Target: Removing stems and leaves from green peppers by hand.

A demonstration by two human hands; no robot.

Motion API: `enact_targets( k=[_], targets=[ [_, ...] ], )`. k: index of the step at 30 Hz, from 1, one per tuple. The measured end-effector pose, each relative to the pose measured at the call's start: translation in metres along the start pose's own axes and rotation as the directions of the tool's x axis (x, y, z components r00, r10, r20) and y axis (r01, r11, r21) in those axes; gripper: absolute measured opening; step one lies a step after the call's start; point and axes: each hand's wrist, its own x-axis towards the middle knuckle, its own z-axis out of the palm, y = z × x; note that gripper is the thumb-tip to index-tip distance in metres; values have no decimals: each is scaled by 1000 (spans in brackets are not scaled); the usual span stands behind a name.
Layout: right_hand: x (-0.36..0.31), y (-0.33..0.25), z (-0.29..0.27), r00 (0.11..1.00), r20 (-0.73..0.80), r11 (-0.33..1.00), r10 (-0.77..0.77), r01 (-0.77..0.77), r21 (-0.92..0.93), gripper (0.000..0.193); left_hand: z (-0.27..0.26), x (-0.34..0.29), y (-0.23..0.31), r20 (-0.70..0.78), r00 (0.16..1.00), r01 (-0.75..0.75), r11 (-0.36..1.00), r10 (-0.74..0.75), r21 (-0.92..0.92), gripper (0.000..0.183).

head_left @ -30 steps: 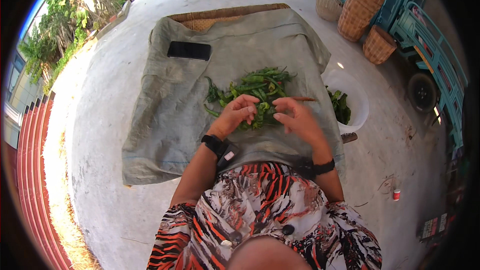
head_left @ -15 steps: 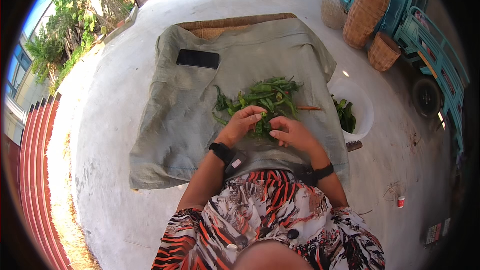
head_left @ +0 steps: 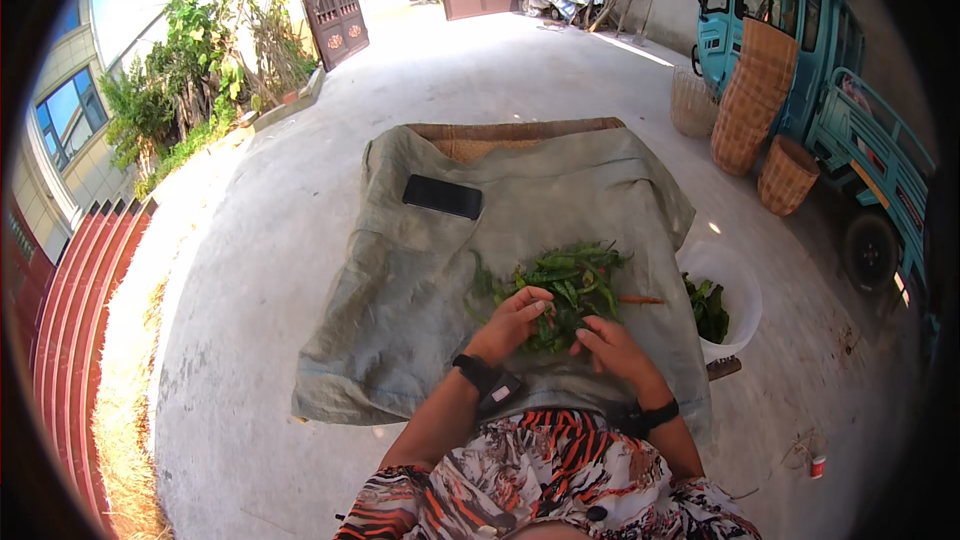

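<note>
A pile of green chili peppers [head_left: 575,280] lies on a grey-green cloth [head_left: 420,280] spread over a low table. My left hand [head_left: 517,322] rests on the near edge of the pile, fingers curled over a few peppers. My right hand [head_left: 612,347] sits just right of it at the pile's near side, fingers bent down onto the peppers. One reddish pepper [head_left: 640,299] lies apart at the pile's right. A white bowl [head_left: 735,285] holding green peppers stands right of the cloth.
A black phone [head_left: 442,197] lies on the cloth's far left. Woven baskets [head_left: 785,175] and a teal three-wheeled truck [head_left: 800,50] stand at the right. Concrete yard all around; plants [head_left: 190,90] and a gate are far left.
The view has tilted up, showing more of the yard. Both hands stay at the near side of the pepper pile, shifting slightly among the peppers.
</note>
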Motion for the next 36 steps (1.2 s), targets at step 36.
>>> enact_targets(
  k=[36],
  targets=[
    [23,-35,8,990,141,1000,24,-25,5,26,10,-4,0,137,987,-108,974,82,200,16]
  ],
)
